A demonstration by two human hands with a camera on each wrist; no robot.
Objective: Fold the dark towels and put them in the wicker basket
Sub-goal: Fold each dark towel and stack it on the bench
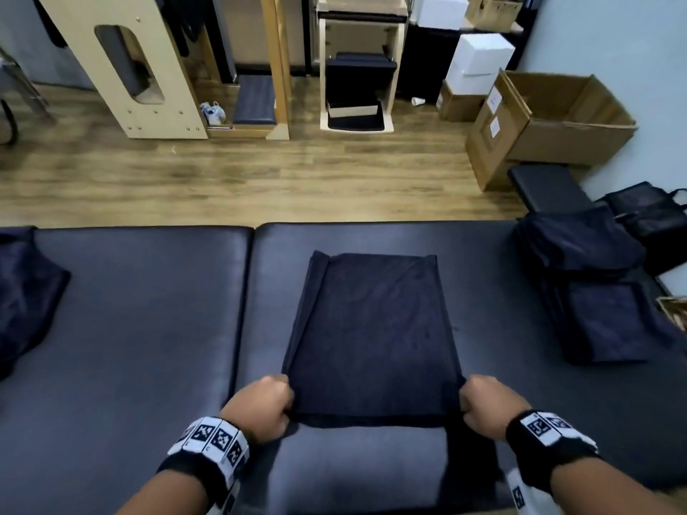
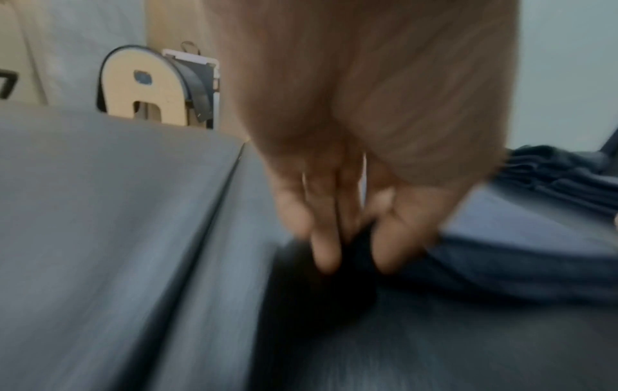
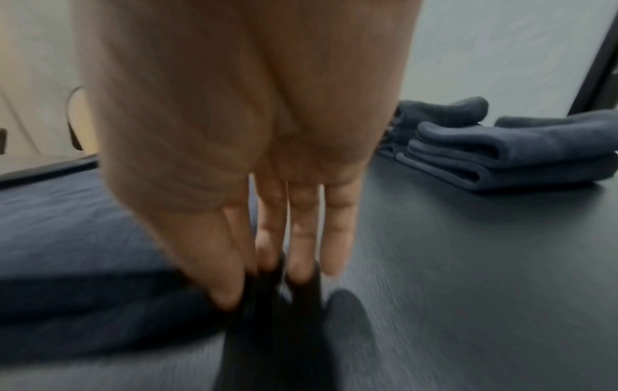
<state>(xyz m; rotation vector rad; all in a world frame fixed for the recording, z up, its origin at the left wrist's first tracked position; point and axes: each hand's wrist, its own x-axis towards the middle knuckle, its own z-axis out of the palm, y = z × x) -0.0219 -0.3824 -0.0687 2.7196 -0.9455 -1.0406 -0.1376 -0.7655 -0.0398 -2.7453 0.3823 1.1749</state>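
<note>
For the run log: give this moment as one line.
towel: partly folded, flat on table | left hand: grips near-left corner | right hand: grips near-right corner | basket: right edge

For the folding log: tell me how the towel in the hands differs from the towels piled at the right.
The held towel lies spread long and flat at the table's middle; the folded towels are compact and stacked by the right edge. Both the left hand and right hand pinch the held towel's near corners; nothing touches the stack. Both are dark.

I see an open cardboard box [image 1: 568,117] by the wall, white boxes [image 1: 479,63] behind it, and a paper cup [image 1: 418,101] on the wooden floor [image 1: 260,176].
</note>
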